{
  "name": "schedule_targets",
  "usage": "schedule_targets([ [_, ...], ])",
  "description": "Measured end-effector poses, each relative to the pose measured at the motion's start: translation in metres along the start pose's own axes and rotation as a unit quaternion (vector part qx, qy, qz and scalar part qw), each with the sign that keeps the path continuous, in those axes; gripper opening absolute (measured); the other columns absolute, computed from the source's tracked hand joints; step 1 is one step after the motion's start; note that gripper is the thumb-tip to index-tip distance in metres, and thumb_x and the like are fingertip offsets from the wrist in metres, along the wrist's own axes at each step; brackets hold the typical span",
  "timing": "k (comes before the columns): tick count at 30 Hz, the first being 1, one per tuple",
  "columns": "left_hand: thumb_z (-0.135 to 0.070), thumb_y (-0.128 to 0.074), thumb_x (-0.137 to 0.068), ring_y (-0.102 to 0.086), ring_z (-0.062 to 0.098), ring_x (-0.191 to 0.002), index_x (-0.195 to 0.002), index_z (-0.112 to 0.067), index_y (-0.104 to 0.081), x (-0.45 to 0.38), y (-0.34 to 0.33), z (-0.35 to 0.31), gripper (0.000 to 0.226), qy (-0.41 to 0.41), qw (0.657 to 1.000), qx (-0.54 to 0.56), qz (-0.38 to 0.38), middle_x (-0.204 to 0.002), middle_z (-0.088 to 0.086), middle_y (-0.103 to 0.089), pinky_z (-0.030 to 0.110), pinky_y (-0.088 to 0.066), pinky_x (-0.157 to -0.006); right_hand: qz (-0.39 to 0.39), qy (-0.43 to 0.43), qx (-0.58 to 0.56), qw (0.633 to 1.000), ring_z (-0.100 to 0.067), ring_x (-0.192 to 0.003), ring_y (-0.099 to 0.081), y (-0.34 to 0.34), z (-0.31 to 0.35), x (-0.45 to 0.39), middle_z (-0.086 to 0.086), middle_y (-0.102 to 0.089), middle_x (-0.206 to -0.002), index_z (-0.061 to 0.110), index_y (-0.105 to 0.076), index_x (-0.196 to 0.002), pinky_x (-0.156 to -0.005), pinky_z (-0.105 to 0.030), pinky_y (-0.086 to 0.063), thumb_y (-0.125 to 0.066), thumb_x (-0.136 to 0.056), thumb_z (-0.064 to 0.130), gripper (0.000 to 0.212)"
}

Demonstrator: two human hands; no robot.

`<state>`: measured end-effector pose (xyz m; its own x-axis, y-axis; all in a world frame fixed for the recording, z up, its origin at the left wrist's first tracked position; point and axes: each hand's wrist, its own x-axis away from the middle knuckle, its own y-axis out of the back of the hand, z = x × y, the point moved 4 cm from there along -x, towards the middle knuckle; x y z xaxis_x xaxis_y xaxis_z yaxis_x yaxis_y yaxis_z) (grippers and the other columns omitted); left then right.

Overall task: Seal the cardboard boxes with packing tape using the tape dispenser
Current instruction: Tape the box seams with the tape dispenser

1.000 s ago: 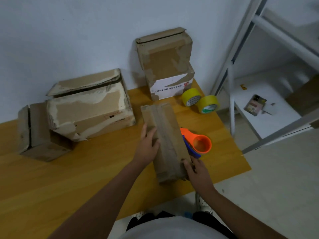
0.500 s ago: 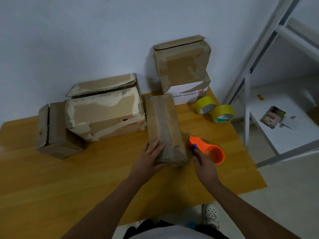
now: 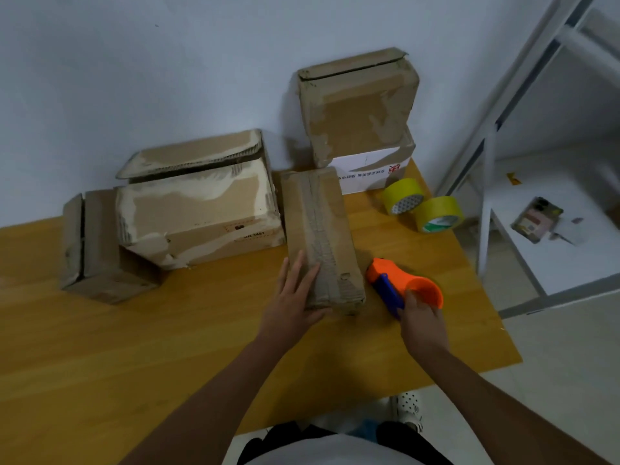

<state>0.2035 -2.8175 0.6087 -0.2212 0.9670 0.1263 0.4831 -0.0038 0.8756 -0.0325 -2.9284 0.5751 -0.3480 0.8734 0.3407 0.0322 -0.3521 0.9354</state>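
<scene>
Left hand (image 3: 292,297): flat on narrow box (image 3: 322,236).
Right hand (image 3: 421,322): grips orange tape dispenser (image 3: 402,285) on table (image 3: 134,347).

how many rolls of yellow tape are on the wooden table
2. One yellow tape roll stands on edge in front of the white-labelled cardboard box; the second yellow tape roll stands touching it, nearer the wooden table's right edge. Others may be hidden behind boxes.
</scene>
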Motion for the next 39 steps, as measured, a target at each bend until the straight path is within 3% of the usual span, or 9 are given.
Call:
schedule_targets([
  [3, -0.065, -0.054, -0.086, 0.017, 0.026, -0.151, -0.157, -0.034, -0.003, 0.002, -0.002, 0.005, 0.092, -0.017, 0.999, -0.033, 0.009, -0.163, -0.009, 0.021, 0.056, -0.011, -0.122, -0.027, 0.018, -0.105, 0.994, -0.028, -0.118, -0.054, 0.014, -0.008, 0.002, -0.010, -0.057, -0.128, 0.008, -0.033, -0.144, -0.103, -0.042, -0.037, -0.035, -0.104, 0.021, 0.042],
  [7, -0.079, -0.028, -0.084, 0.020, 0.032, -0.149, -0.156, -0.035, 0.000, 0.000, 0.004, -0.002, 0.089, -0.008, 0.999, -0.034, 0.008, -0.162, -0.002, 0.024, 0.051, 0.006, -0.119, -0.037, -0.042, -0.340, 0.939, -0.023, -0.077, -0.060, 0.043, -0.021, 0.010, -0.010, -0.063, -0.100, 0.006, -0.049, -0.132, -0.059, -0.035, -0.044, -0.042, -0.103, 0.027, 0.036],
  [9, -0.074, -0.027, -0.088, 0.020, 0.028, -0.150, -0.157, -0.031, -0.008, -0.001, 0.011, -0.009, 0.084, -0.003, 1.000, -0.009, 0.003, -0.163, 0.001, 0.021, 0.047, 0.006, -0.120, -0.052, -0.095, -0.430, 0.896, -0.018, -0.071, -0.058, 0.058, -0.027, 0.017, -0.004, -0.062, -0.087, 0.011, -0.059, -0.114, -0.055, -0.029, -0.039, -0.048, -0.098, 0.044, 0.038],
  [12, -0.048, -0.044, -0.100, -0.015, 0.021, -0.149, -0.150, -0.023, -0.038, -0.007, 0.031, -0.027, 0.057, -0.017, 0.996, 0.087, -0.008, -0.163, 0.003, -0.015, 0.032, -0.023, -0.118, -0.088, -0.102, -0.526, 0.840, -0.022, -0.064, -0.059, 0.080, -0.027, 0.029, -0.008, -0.063, -0.073, 0.020, -0.066, -0.086, -0.055, -0.031, -0.042, -0.057, -0.085, 0.060, 0.041],
  [14, -0.035, -0.050, -0.102, -0.052, 0.016, -0.127, -0.135, -0.021, -0.057, -0.014, 0.043, -0.037, 0.037, 0.031, 0.982, 0.186, 0.024, -0.138, -0.003, -0.054, 0.015, -0.044, -0.096, -0.096, -0.077, -0.558, 0.820, -0.024, -0.059, -0.059, 0.095, -0.020, 0.036, -0.012, -0.064, -0.069, 0.021, -0.070, -0.077, -0.055, -0.034, -0.043, -0.063, -0.081, 0.060, 0.040],
  [19, -0.038, -0.051, -0.101, -0.069, 0.019, -0.106, -0.119, -0.005, -0.065, -0.025, 0.055, -0.068, 0.040, 0.238, 0.752, 0.582, 0.199, -0.114, 0.011, -0.072, 0.024, -0.056, -0.082, -0.063, -0.025, -0.596, 0.800, -0.024, -0.067, -0.068, 0.123, 0.001, 0.045, -0.002, -0.072, -0.073, 0.033, -0.076, -0.077, -0.058, -0.032, -0.052, -0.068, -0.076, 0.055, 0.023],
  [23, -0.037, -0.061, -0.095, -0.067, 0.021, -0.107, -0.124, -0.001, -0.059, -0.029, 0.064, -0.077, 0.046, 0.304, 0.680, 0.648, 0.159, -0.123, 0.017, -0.067, 0.024, -0.057, -0.072, -0.035, 0.014, -0.600, 0.799, -0.019, -0.060, -0.066, 0.132, 0.015, 0.051, -0.006, -0.071, -0.071, 0.023, -0.076, -0.080, -0.052, -0.023, -0.049, -0.066, -0.072, 0.058, 0.037],
  [33, -0.004, -0.054, -0.099, -0.068, 0.015, -0.085, -0.098, -0.008, -0.068, -0.027, 0.069, -0.058, 0.015, 0.277, 0.750, 0.591, 0.103, -0.097, 0.011, -0.073, 0.022, -0.057, -0.064, 0.003, 0.062, -0.581, 0.812, -0.024, -0.071, -0.068, 0.138, 0.025, 0.053, -0.008, -0.072, -0.079, 0.014, -0.074, -0.088, -0.062, -0.030, -0.052, -0.068, -0.080, 0.046, 0.034],
  [39, -0.008, -0.057, -0.098, -0.068, 0.009, -0.076, -0.088, -0.011, -0.069, -0.027, 0.073, -0.055, 0.016, 0.206, 0.856, 0.469, 0.073, -0.086, 0.004, -0.071, 0.021, -0.054, -0.067, 0.110, 0.088, -0.524, 0.840, -0.006, -0.063, -0.066, 0.136, 0.030, 0.053, 0.006, -0.072, -0.074, 0.025, -0.074, -0.090, -0.057, -0.017, -0.047, -0.068, -0.081, 0.051, 0.029],
])
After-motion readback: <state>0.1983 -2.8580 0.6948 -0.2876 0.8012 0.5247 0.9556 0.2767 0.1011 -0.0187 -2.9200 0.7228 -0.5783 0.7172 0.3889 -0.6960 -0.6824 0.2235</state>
